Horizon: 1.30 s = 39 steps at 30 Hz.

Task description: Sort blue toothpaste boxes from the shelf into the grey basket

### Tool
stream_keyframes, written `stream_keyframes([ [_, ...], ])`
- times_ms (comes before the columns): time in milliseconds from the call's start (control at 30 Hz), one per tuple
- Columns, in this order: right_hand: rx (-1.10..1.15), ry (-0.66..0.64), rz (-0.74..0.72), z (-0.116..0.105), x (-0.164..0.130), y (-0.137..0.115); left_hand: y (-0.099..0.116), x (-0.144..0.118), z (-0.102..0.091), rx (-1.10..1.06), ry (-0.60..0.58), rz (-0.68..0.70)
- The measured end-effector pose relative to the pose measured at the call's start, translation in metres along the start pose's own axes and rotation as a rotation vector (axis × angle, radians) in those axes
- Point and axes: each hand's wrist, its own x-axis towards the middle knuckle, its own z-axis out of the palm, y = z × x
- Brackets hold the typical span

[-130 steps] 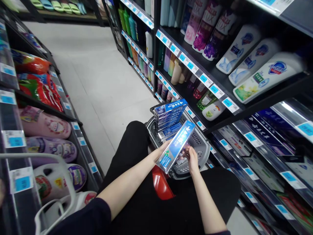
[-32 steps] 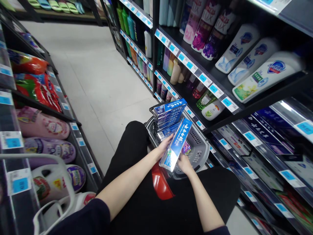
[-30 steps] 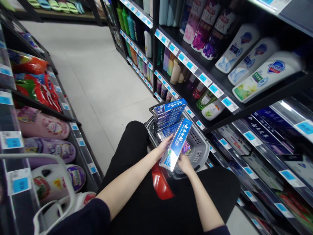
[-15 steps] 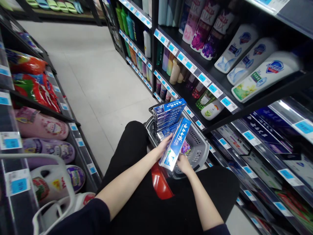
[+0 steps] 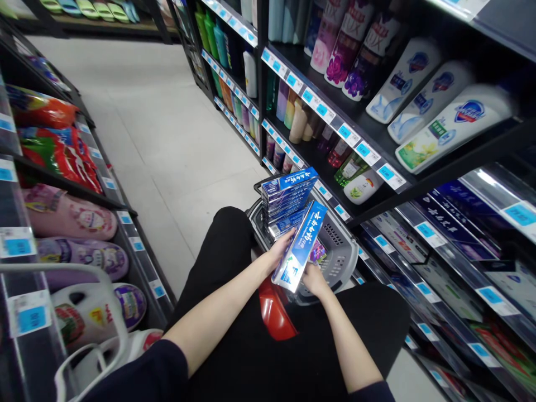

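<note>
2 hands hold 1 blue toothpaste box (image 5: 300,245) tilted over a grey basket (image 5: 341,262): the left hand (image 5: 281,250) grips its edge, the right hand (image 5: 314,279) supports it underneath. A stack of matching boxes (image 5: 287,198) stands in the basket. Placing it looks to need a turn toward the shelf (image 5: 422,234) at right.

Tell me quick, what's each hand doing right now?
Left hand: closed on the upper edge of the blue box.
Right hand: closed on the same box from below.
</note>
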Motion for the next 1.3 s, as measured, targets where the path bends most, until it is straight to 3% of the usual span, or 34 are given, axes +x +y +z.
stream_keyframes([
  [1300, -0.053, -0.075, 0.026, 0.0016, 0.0027, 0.0049, -0.0016, 0.0029, -0.0030, -0.028, 0.005, -0.032],
])
